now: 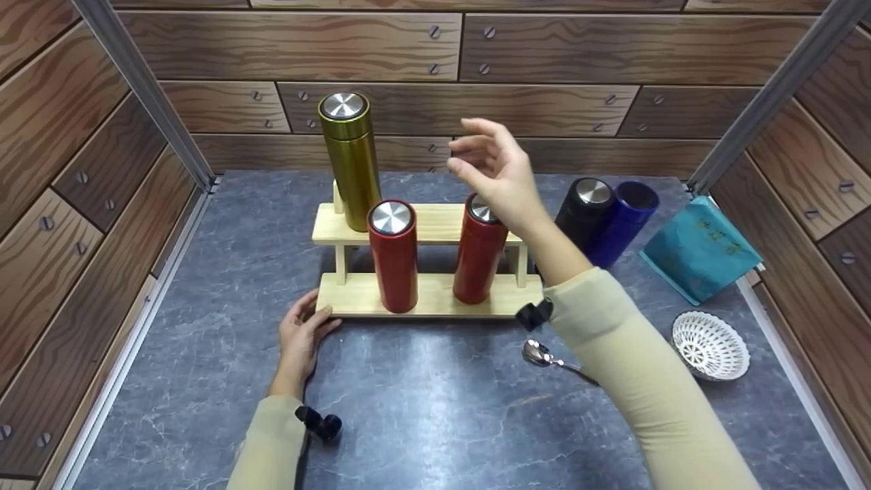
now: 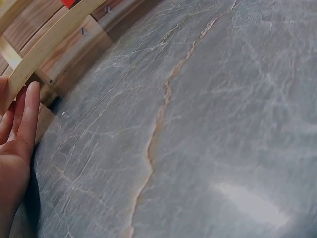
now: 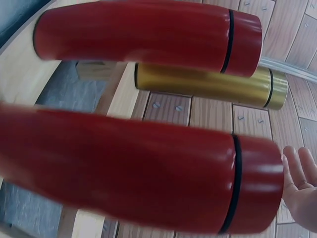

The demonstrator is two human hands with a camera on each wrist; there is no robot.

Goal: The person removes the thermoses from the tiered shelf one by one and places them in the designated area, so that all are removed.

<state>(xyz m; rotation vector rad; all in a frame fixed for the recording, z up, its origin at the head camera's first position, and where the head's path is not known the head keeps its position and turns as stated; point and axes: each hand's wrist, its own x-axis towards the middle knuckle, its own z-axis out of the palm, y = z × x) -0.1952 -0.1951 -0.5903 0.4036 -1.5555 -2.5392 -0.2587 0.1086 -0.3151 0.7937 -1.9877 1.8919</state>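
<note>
A two-tier wooden rack [image 1: 435, 299] stands on the grey marbled table. At its front left corner my left hand [image 1: 298, 340] grips the lower board, the thumb on top and the fingers below, as the left wrist view shows. Two red thermos flasks [image 1: 393, 262] [image 1: 476, 265] stand upright on the lower tier. On the upper tier, at the left, is a gold thermos flask [image 1: 355, 170]. My right hand [image 1: 503, 177] is in the air above the right red flask, holding nothing, its fingers loosely bent; the forearm partly hides the rack's right end.
Behind my right forearm stand a black thermos flask [image 1: 584, 211] and a blue one [image 1: 622, 221]. Further right are a teal pouch [image 1: 701, 248] and a white openwork basket [image 1: 738, 347]. A metal spoon [image 1: 537, 352] lies in front of the rack, partly under my sleeve.
</note>
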